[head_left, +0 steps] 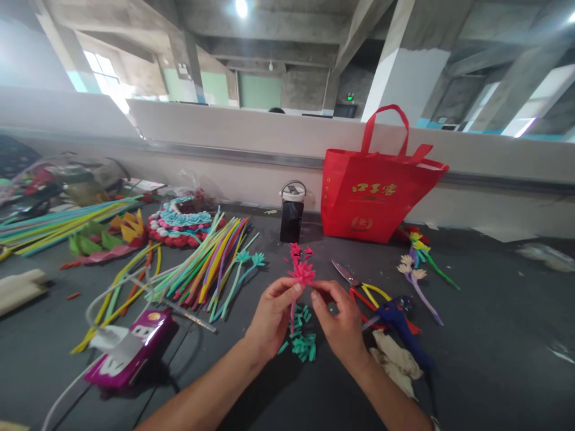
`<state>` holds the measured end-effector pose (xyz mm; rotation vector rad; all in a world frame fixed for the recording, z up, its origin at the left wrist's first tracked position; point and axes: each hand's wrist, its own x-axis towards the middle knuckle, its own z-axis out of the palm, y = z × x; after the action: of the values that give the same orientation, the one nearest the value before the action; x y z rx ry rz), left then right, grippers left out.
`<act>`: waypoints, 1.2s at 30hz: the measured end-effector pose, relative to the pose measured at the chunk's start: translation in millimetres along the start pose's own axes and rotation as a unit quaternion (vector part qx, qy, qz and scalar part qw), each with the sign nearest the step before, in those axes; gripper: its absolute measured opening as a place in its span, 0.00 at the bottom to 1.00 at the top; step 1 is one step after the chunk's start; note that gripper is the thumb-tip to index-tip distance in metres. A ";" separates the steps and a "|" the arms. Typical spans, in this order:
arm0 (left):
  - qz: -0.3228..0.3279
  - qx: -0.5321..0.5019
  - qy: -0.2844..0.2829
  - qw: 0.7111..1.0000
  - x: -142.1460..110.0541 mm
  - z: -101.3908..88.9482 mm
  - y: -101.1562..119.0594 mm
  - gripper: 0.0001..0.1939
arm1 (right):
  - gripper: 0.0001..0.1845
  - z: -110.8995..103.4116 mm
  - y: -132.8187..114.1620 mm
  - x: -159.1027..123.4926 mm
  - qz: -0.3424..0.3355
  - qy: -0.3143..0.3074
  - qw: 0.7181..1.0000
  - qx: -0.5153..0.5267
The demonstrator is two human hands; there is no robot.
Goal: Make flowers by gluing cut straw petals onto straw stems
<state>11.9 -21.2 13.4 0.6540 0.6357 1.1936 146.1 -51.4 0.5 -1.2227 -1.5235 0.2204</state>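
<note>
A pink pipe-cleaner flower (302,273) with spiky petals is held up over the dark table. My left hand (272,314) pinches it from the left, thumb and fingers at its base, and a pink stem hangs below. From the right, the thumb and fingertips of my right hand (340,320) close on the flower's edge. Small pink cut pieces (295,250) lie just beyond it. Teal cut pieces (304,346) are scattered between my wrists. Two teal flowers on stems (257,260) rest to the left of my hands.
Scissors (345,274), a blue glue gun (398,329) and beige gloves (395,359) lie right. Finished flowers (412,269) are beyond. A red bag (368,197) and a bottle (291,218) stand behind. Left are pipe cleaners (211,257) and a purple power strip (132,353) with a cable.
</note>
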 end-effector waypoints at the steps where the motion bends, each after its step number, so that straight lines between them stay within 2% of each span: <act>1: 0.002 -0.003 0.002 1.000 0.4 -0.9 -0.4 0.09 | 0.07 1.4 -0.5 -0.5 0.008 -0.014 1.000 0.007; 6: -0.006 -0.027 0.006 1.000 1.5 -3.6 -1.8 0.11 | 0.08 6.2 -1.6 -2.8 0.026 -0.084 0.996 0.033; 9: -0.020 -0.029 0.004 0.999 1.6 -3.5 -1.9 0.12 | 0.07 8.3 -0.8 -4.4 0.024 -0.105 0.994 0.037; 13: -0.032 -0.034 -0.001 0.999 1.3 -3.6 -2.8 0.11 | 0.07 9.5 -1.8 -5.0 0.033 -0.114 0.992 0.038; 19: -0.051 -0.037 -0.006 0.998 0.0 -2.7 -1.5 0.08 | 0.12 5.8 -4.4 -4.2 0.087 -0.151 0.981 0.087; 24: -0.026 -0.047 -0.018 0.998 1.0 -2.4 0.1 0.07 | 0.14 6.5 0.9 -4.9 0.129 -0.159 0.967 0.149; 36: -0.057 -0.037 -0.009 0.998 0.0 -0.4 -1.0 0.10 | 0.15 6.4 2.4 -6.2 0.147 -0.176 0.956 0.181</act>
<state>12.2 -21.3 12.4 0.5587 0.6034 1.0978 141.3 -52.2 -7.3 -1.1455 -1.5050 0.9166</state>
